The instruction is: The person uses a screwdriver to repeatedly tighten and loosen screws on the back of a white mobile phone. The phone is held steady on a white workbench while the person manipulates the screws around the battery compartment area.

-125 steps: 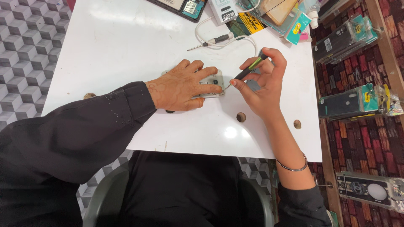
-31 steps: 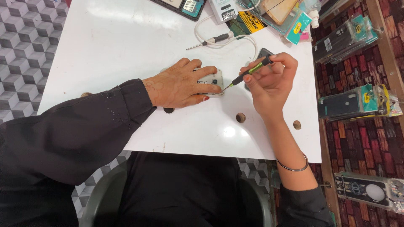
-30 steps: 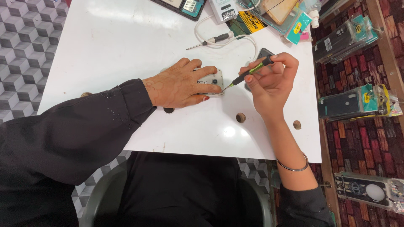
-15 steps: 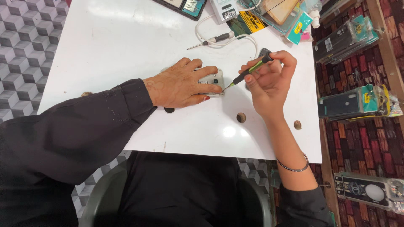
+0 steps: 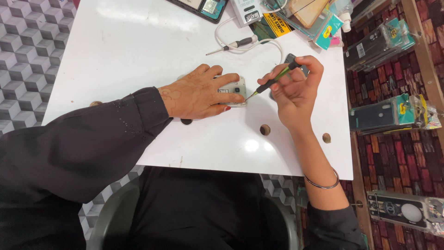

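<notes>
1. Hands are seen at the middle of the frame, over a white table (image 5: 115,51).
2. Pressed flat by the left hand (image 5: 196,95) is a small pale device (image 5: 236,88), which lies on the table at centre; the fingers (image 5: 226,98) are spread and laid across it, so most of it is hidden.
3. A slim screwdriver with a green and black handle (image 5: 273,81) is pinched by the right hand (image 5: 296,95), fingers closed round it (thumb and forefinger near the top), and its tip is set at the device's right edge.
4. A metal bangle (image 5: 323,183) is worn on the right wrist; black sleeves (image 5: 92,143) cover both arms.
5. A second screwdriver (image 5: 231,46) and a white cable (image 5: 222,30) are seen in the upper middle, well apart from the hands.
6. Packaged phone cases (image 5: 379,41) are stacked along the right edge of the frame.
</notes>
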